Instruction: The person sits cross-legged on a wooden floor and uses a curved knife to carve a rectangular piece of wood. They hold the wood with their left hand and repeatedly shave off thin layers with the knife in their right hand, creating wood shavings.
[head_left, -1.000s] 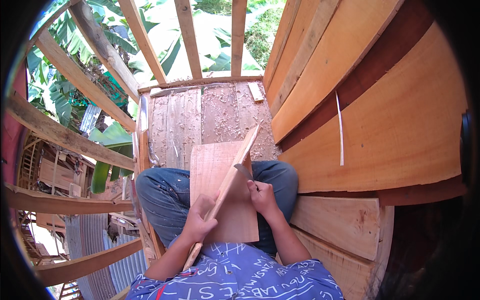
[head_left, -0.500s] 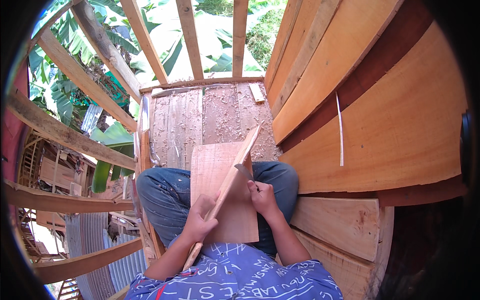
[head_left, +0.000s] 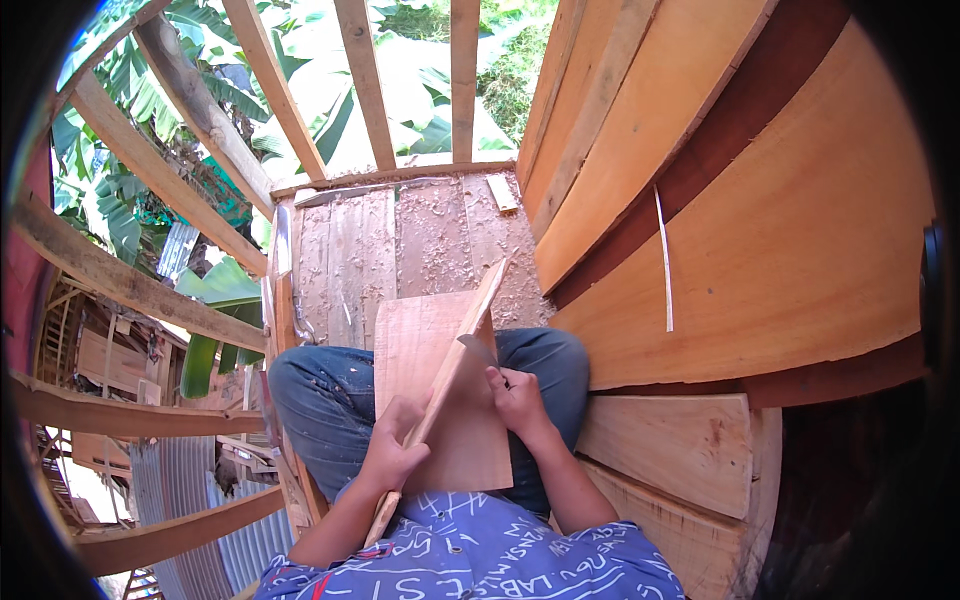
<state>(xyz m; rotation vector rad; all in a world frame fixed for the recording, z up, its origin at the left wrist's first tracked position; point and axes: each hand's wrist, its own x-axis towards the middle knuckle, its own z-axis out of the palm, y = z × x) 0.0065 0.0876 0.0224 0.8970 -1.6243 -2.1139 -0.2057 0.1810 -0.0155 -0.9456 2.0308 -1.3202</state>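
A long narrow wooden piece (head_left: pixel 452 372) slants up across my lap, its lower end against my shirt. My left hand (head_left: pixel 395 445) is wrapped round it low down, thumb on the near side. In my right hand (head_left: pixel 517 399) is a knife (head_left: pixel 478 348), its handle mostly hidden by my closed fingers. The blade meets the edge of the wooden piece in its upper half. Beneath both lies a flat wooden board (head_left: pixel 400 335), resting over my crossed legs (head_left: pixel 325 400).
Wood shavings lie over the plank floor (head_left: pixel 365 240) ahead, with a small pale wood block (head_left: pixel 501 193) by the far edge. Slatted wooden rails (head_left: pixel 150 290) enclose the left and front. A plank wall (head_left: pixel 760 250) rises close on my right, with a thin pale strip (head_left: pixel 664 262) against it.
The view has shifted slightly. The knife blade sits a little lower along the wooden piece, and my right hand has come slightly nearer to me. Both grips stay the same.
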